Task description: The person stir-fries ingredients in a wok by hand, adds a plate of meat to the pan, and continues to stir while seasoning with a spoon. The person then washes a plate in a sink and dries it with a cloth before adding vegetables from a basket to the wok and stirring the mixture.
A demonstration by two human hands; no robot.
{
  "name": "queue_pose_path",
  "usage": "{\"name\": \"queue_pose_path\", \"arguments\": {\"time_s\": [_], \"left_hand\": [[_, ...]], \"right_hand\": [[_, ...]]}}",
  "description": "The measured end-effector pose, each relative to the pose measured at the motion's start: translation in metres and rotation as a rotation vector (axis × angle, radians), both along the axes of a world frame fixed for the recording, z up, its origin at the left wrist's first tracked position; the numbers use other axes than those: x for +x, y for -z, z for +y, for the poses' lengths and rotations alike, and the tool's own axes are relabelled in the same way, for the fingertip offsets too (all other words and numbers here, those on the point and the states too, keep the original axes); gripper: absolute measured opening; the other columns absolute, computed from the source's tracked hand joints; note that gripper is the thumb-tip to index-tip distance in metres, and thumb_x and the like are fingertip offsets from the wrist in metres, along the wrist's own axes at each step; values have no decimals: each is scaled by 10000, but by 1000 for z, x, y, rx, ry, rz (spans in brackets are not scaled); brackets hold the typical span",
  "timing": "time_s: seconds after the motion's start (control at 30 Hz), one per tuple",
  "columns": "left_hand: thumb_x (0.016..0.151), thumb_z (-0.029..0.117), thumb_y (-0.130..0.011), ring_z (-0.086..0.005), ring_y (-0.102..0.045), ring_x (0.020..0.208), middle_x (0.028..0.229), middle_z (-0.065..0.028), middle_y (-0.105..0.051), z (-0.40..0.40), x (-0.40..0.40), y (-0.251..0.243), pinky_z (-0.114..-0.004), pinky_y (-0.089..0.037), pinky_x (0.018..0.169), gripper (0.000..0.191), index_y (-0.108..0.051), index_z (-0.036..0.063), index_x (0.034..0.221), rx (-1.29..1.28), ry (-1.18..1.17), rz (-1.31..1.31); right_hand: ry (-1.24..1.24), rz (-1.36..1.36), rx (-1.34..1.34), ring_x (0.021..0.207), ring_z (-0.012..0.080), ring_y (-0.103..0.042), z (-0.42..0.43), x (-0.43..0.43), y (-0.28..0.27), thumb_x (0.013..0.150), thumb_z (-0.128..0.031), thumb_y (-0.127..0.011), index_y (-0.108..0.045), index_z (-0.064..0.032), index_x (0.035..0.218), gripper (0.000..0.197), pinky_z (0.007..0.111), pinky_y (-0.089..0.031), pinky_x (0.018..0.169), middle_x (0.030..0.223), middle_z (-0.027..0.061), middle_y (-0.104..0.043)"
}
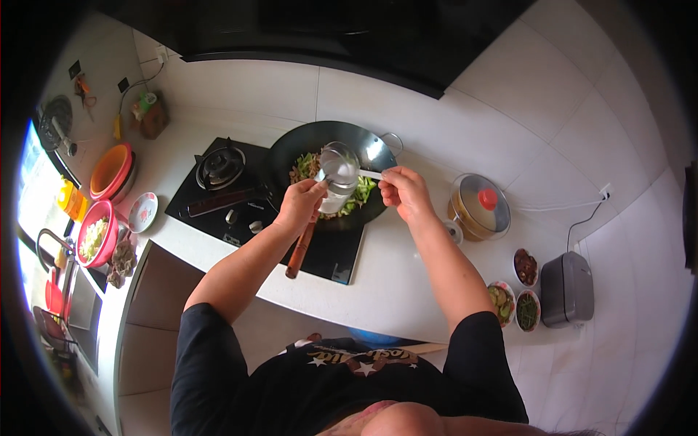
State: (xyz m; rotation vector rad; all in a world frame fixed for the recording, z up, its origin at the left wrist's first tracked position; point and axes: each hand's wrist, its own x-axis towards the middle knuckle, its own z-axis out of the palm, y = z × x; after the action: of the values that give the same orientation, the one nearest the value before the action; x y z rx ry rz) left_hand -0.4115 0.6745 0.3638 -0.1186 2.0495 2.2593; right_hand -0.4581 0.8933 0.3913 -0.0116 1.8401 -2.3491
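Observation:
My left hand (pixel 300 203) grips a small clear jar (pixel 334 204) with white contents. It hovers over the wok (pixel 335 132), with its round clear lid (pixel 339 158) apparently tipped up. Between the fingers of my right hand (pixel 404 192) is the handle of a white spoon (pixel 371 174); its far end reaches the jar's rim area, and its bowl is hard to make out. Chopped green vegetables (pixel 364 192) and brownish pieces (pixel 299 170) lie in the wok, partly hidden by the jar. A wooden utensil handle (pixel 301 253) slants out below my left hand.
The wok's dark handle (pixel 221 203) crosses the black gas hob (pixel 294 256) beside a bare burner (pixel 220 167). Rightward stand a glass-lidded pot (pixel 463 218), small food bowls (pixel 525 267) and a grey box (pixel 567 289). Leftward are a pink basin (pixel 109 240) and a plate (pixel 143 212). A range hood (pixel 327 32) overhangs.

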Motion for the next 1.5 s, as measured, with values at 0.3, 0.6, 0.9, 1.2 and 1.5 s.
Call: {"name": "queue_pose_path", "arguments": {"time_s": [0.3, 0.6, 0.9, 1.2, 1.5], "left_hand": [[887, 307, -519, -60, -390, 425, 536, 39, -419, -85, -5, 23, -198, -306, 377, 291, -531, 71, 717, -22, -188, -29], [883, 267, -539, -47, -365, 442, 530, 45, -399, -105, -3, 19, -200, -291, 393, 275, -544, 46, 719, -94, -65, 9], [853, 241, -552, -73, -441, 449, 518, 11, -450, -73, -7, -8, -222, -354, 420, 258, -581, 11, 736, -408, 87, 95], [899, 266, -517, -58, -403, 428, 523, 34, -416, -76, -21, 7, -200, -319, 382, 284, -541, 49, 717, -113, 34, 23], [886, 291, -523, -69, -386, 409, 520, 35, -409, -77, -40, 26, -208, -316, 364, 296, -542, 49, 717, 81, 36, -39]], "right_hand": [[258, 98, 613, 421, 113, -530, -39, -93, 33, 740, -54, -538, -511, -36, 721, 37, 243, -401, 327, 605, 64, -580], [-220, 352, 571, 446, 71, -497, -95, -33, -26, 787, -79, -563, -537, -21, 772, 66, 202, -365, 373, 602, 29, -555], [-350, 261, 707, 427, 100, -507, -103, -27, 0, 726, -59, -575, -549, -25, 670, 70, 247, -387, 369, 570, 48, -573], [-96, -23, 181, 411, 80, -436, -65, -31, 9, 758, -40, -580, -526, 13, 771, 76, 211, -291, 320, 621, 93, -554], [-57, -18, 76, 428, 80, -443, -59, -46, 18, 765, -57, -580, -517, 8, 771, 90, 219, -311, 326, 627, 98, -553]]}}
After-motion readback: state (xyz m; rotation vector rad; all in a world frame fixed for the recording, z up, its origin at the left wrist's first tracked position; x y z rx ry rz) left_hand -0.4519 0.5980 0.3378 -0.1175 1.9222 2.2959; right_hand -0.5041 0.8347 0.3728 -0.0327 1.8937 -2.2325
